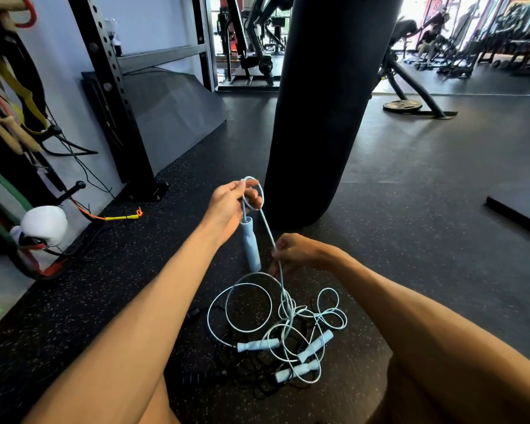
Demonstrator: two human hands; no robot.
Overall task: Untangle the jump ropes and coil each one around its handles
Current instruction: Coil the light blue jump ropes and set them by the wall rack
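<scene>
Left hand (231, 206) pinches our cord (269, 232) high so the handle (251, 244) hangs free — right hand (298, 252) pinches lower for tension. Tangle (288, 325) lies slack below.

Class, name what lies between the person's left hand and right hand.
In the head view, a pale blue foam jump-rope handle hangs between the left hand and right hand, beside a thin pale blue cord running hand to hand.

Gym interior: black speckled rubber floor (410, 185); hanging black punching bag (327, 102); steel rack upright (117, 96); pale wall (55, 65); daylit machines behind.
</scene>
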